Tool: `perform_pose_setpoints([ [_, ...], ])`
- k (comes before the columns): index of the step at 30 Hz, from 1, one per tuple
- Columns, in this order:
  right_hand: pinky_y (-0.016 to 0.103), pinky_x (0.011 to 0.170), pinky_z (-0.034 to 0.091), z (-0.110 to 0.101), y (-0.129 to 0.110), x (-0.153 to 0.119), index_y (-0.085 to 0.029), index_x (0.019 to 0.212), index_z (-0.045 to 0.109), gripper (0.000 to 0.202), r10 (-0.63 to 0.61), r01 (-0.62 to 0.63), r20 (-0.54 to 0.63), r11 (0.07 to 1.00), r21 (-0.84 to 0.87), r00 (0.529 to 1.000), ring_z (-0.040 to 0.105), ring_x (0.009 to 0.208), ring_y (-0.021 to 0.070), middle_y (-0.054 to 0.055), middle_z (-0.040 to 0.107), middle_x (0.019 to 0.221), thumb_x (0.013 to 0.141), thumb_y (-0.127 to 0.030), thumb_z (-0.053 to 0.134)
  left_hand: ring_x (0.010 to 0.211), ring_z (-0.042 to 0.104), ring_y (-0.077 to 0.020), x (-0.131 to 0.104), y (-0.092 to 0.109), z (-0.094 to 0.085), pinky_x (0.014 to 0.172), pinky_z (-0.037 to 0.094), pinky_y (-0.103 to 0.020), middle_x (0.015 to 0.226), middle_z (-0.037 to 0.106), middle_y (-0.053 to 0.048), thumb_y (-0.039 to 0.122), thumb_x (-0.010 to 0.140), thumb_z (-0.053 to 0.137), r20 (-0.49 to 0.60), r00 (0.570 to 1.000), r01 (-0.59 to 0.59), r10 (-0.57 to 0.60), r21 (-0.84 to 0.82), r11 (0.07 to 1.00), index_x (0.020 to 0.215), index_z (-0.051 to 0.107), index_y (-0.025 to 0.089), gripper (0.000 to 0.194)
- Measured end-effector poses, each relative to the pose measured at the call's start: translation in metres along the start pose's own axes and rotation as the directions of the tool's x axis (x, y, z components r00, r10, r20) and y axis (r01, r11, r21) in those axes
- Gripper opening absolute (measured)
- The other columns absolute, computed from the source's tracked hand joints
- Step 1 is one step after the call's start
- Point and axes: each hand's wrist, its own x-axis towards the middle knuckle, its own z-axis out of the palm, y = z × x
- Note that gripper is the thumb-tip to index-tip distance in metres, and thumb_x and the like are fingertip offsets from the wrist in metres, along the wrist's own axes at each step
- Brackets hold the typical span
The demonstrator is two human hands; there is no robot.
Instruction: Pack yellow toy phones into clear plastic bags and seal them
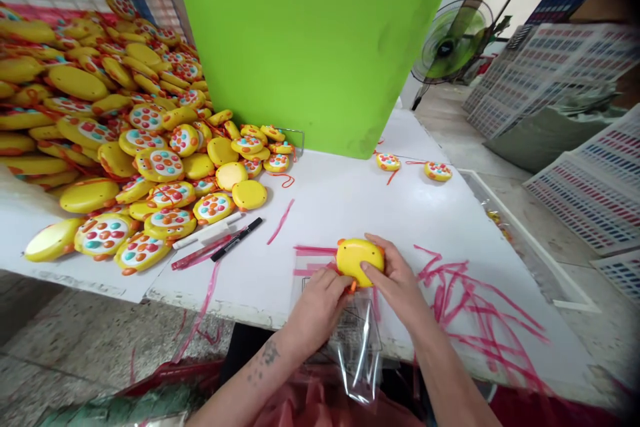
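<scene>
A yellow duck-shaped toy (359, 260) lies back side up near the table's front edge. My right hand (395, 273) grips it from the right, thumb on its back and fingers round the far edge. Pinched at its lower left is my left hand (320, 303), with an orange bit of the toy showing beside the fingertips; exactly what they hold is hidden. Below the hands a clear plastic bag (357, 353) hangs over the table edge. Pink strips (315, 251) lie just left of the toy.
A large pile of yellow toys (143, 140) fills the left side. A green board (310, 47) stands behind. Markers (237, 239) lie left of the hands, tangled pink strips (465, 287) right. Two toys (438, 171) sit farther back. A fan (445, 47) stands beyond.
</scene>
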Motion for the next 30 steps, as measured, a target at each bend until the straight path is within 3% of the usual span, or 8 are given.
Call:
perform_pose_setpoints([
  [5,0.033,0.078,0.051,0.001,0.003,-0.002,-0.022,0.115,0.059,0.036,0.025,-0.005,0.119,0.986,-0.168,0.993,0.062,0.090,0.0208,0.005,0.066,0.101,0.084,-0.039,0.058,0.087,0.050,-0.0202,-0.002,-0.003,0.000,0.080,0.045,-0.036,0.091,0.061,-0.005,0.017,0.092,0.050,-0.140,0.990,0.003,-0.008,-0.038,0.999,0.099,0.057,0.018,0.010],
  [8,0.036,0.085,0.049,-0.005,-0.003,-0.001,-0.023,0.108,0.068,0.032,-0.012,0.087,0.249,0.953,-0.291,0.968,0.061,0.095,0.0216,0.006,0.068,0.100,0.088,-0.042,0.052,0.087,0.050,-0.0199,-0.001,-0.001,-0.003,0.080,0.045,-0.037,0.088,0.059,-0.005,0.018,0.092,0.049,-0.201,0.980,-0.011,0.008,-0.010,1.000,0.093,0.060,0.019,0.011],
  [10,0.036,0.087,0.047,-0.013,-0.007,-0.001,-0.023,0.101,0.071,0.032,-0.051,0.145,0.241,0.909,-0.392,0.969,0.061,0.096,0.0219,0.007,0.067,0.098,0.089,-0.044,0.050,0.094,0.051,-0.0207,0.000,0.000,-0.004,0.085,0.045,-0.038,0.097,0.059,-0.006,0.018,0.092,0.050,-0.217,0.976,0.006,-0.009,-0.016,1.000,0.093,0.060,0.019,0.010],
  [14,0.032,0.064,0.050,-0.028,-0.007,-0.006,-0.022,0.105,0.069,0.041,0.051,-0.033,0.022,0.859,-0.512,0.998,0.063,0.068,0.0196,0.001,0.064,0.066,0.091,-0.050,0.042,0.114,0.048,-0.0220,0.002,0.000,-0.005,0.097,0.042,-0.042,0.120,0.055,-0.008,0.018,0.091,0.050,-0.154,0.986,0.041,-0.056,-0.099,0.994,0.093,0.058,0.019,0.008],
  [17,0.029,0.050,0.047,-0.029,-0.001,-0.016,-0.023,0.115,0.063,0.043,0.187,-0.127,0.107,0.900,-0.418,0.977,0.059,0.050,0.0177,-0.003,0.058,0.051,0.092,-0.050,0.039,0.117,0.048,-0.0221,0.002,0.000,-0.005,0.100,0.041,-0.043,0.124,0.055,-0.009,0.018,0.091,0.050,-0.126,0.988,0.066,-0.084,-0.146,0.987,0.093,0.057,0.019,0.007],
  [19,0.028,0.048,0.047,-0.025,0.004,-0.021,-0.024,0.120,0.060,0.041,0.187,-0.124,0.162,0.932,-0.340,0.969,0.059,0.049,0.0174,-0.003,0.061,0.054,0.091,-0.048,0.042,0.118,0.049,-0.0221,0.003,-0.001,-0.005,0.100,0.041,-0.044,0.125,0.055,-0.009,0.019,0.091,0.050,-0.121,0.988,0.074,-0.094,-0.162,0.984,0.093,0.057,0.020,0.008],
  [22,0.029,0.050,0.049,-0.017,0.010,-0.025,-0.026,0.122,0.059,0.039,0.127,-0.077,0.139,0.945,-0.318,0.982,0.059,0.050,0.0169,-0.001,0.066,0.064,0.090,-0.043,0.046,0.117,0.050,-0.0223,0.004,-0.001,-0.008,0.100,0.041,-0.043,0.125,0.056,-0.010,0.018,0.090,0.051,-0.104,0.991,0.069,-0.089,-0.185,0.980,0.091,0.057,0.019,0.007],
  [30,0.030,0.053,0.045,-0.003,0.002,-0.032,-0.026,0.131,0.053,0.042,0.031,0.025,0.089,0.821,-0.570,0.996,0.057,0.051,0.0185,-0.002,0.060,0.057,0.093,-0.031,0.036,0.108,0.053,-0.0203,0.011,0.003,-0.029,0.096,0.043,-0.039,0.111,0.061,-0.007,0.014,0.088,0.054,0.017,0.997,0.074,-0.072,-0.237,0.969,0.086,0.060,0.019,0.007],
])
